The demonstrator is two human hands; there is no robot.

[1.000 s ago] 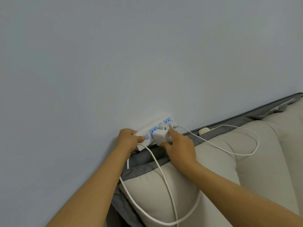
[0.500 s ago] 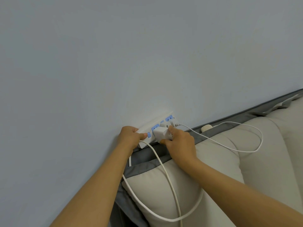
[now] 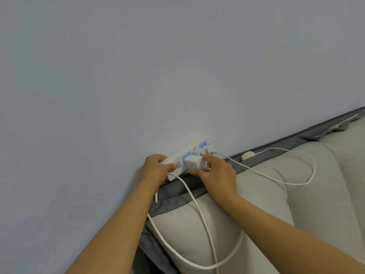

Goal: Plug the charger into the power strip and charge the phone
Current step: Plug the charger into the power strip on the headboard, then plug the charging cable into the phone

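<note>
The white power strip (image 3: 185, 155) against the wall is clasped at its near end by the left hand (image 3: 158, 167), while the white charger (image 3: 193, 162) is pinched against a blue socket by the right hand (image 3: 217, 173).

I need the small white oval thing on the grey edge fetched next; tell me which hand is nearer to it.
Right. The right hand grips the charger, closer to the white oval object; the left hand holds the power strip, farther away.
</note>
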